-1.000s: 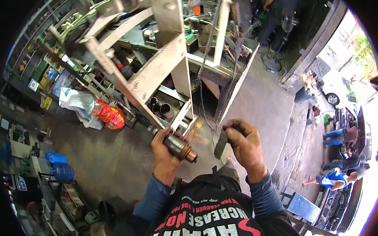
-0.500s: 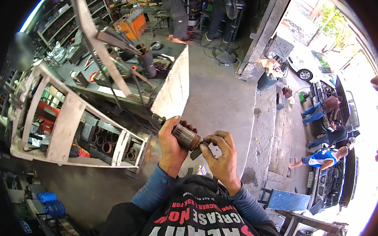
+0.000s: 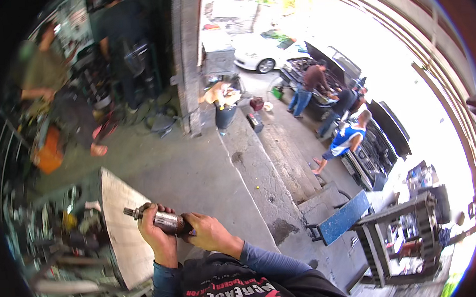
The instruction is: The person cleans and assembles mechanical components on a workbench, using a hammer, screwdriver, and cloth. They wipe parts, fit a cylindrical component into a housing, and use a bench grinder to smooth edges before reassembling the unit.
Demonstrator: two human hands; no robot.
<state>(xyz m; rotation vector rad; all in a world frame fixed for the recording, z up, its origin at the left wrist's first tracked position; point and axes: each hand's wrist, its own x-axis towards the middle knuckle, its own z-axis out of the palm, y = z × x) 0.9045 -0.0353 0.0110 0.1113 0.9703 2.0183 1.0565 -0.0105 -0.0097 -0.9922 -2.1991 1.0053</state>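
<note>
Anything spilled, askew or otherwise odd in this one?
A dark patch on the concrete, left of the blue bench, could be a spill or old stain: its surroundings are paler. The dark bin is heaped above its rim. I can't make out damage on the metal cylinder in the left hand.

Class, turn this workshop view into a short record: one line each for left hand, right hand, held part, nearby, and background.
Left hand: wrapped around a metal cylinder
Right hand: at the cylinder's dark end; fingertips hidden, so anything pinched there can't be told
Held part: tilted, narrow shaft pointing toward the picture's left
Nearby: pale panel, left of the hands
Background: blue-topped bench at right; white car farther off
</note>
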